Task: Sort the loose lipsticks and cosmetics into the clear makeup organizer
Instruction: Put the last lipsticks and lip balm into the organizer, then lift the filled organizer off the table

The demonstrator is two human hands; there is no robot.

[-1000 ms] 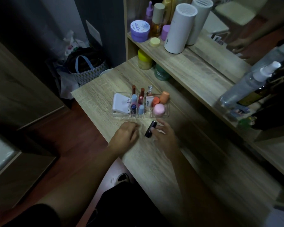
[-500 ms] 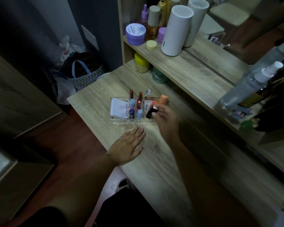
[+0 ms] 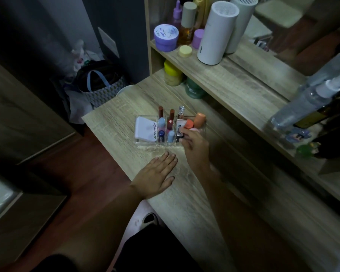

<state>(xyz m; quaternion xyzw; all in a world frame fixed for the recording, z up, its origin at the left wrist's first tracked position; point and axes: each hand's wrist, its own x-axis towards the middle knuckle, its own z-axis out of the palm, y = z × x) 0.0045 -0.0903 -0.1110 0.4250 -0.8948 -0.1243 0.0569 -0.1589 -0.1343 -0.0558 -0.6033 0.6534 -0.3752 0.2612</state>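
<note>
Right hand: the right hand (image 3: 194,143) is over the near right part of the organizer, fingers curled around a dark lipstick (image 3: 180,136) whose top shows at the fingertips; a second ago it held that tube down on the tabletop, half a second ago it was carrying it up over the tray.
Lipstick position: now lowered into, or at the mouth of, a front slot just right of the light blue tube (image 3: 171,135); whether it has bottomed out I cannot tell, the fingers hide it.
Left hand: the left hand (image 3: 158,176) lies flat and open on the wooden desk (image 3: 185,209), palm down, holding nothing, just in front of the tray; earlier it was curled beside the tube, since then it has spread out.
Meaning for the task: no loose cosmetic shows on the bare desk, so this looks like the last piece going in; release is not yet made.
Clear makeup organizer: the clear makeup organizer (image 3: 145,142) stands on the desk below the shelf, a white compact (image 3: 145,130) in its left bay, upright lipsticks in the middle slots, an orange tube (image 3: 199,120) and orange cap (image 3: 189,124) at right.
Look of it: full, transparent walls, contents mostly upright.
</note>
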